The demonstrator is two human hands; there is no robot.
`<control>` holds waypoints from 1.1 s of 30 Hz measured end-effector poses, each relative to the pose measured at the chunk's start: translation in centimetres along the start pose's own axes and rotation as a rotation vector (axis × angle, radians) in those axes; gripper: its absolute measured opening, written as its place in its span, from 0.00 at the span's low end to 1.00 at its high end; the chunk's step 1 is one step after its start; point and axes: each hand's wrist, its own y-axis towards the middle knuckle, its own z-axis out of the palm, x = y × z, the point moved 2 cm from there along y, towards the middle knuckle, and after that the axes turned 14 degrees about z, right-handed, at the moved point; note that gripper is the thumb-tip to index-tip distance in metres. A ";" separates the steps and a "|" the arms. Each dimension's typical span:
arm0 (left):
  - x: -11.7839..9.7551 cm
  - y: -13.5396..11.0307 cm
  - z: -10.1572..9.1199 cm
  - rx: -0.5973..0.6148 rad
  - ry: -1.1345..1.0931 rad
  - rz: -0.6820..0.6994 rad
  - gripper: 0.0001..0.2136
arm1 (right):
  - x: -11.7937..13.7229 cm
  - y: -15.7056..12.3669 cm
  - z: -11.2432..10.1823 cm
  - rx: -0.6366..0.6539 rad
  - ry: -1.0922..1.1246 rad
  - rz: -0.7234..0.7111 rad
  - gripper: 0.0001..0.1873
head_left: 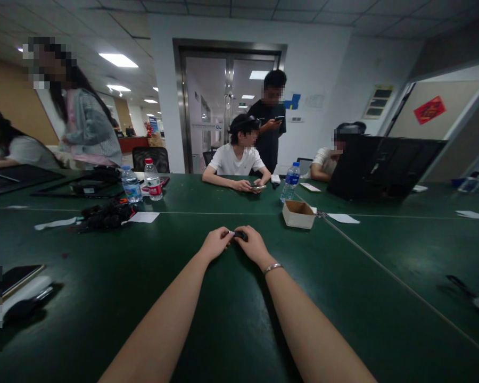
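Both my arms reach forward over the dark green table (pixel 231 330), and the hands meet near the middle of the view. My right hand (pixel 256 247) is closed around a small black object (pixel 240 234), whose kind I cannot make out. The fingers of my left hand (pixel 216 244) pinch its whitish left end. A silver bracelet sits on my right wrist. Beyond my right hand stands a small open cardboard box (pixel 298 218), its brown inside showing.
Left of my hands lies a tangled black bundle (pixel 106 214) beside white paper. Two water bottles (pixel 131 186) stand behind it; another bottle (pixel 290 182) is behind the box. A large black case (pixel 377 167) stands far right. People sit and stand across the table.
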 end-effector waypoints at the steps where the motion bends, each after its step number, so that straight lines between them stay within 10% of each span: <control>1: -0.1 0.0 0.0 -0.004 0.009 -0.013 0.16 | 0.0 -0.1 0.0 -0.001 0.003 -0.003 0.10; 33: -1.6 -0.8 -0.2 -0.070 0.146 -0.065 0.19 | 0.9 -0.8 -0.3 0.030 -0.056 -0.048 0.11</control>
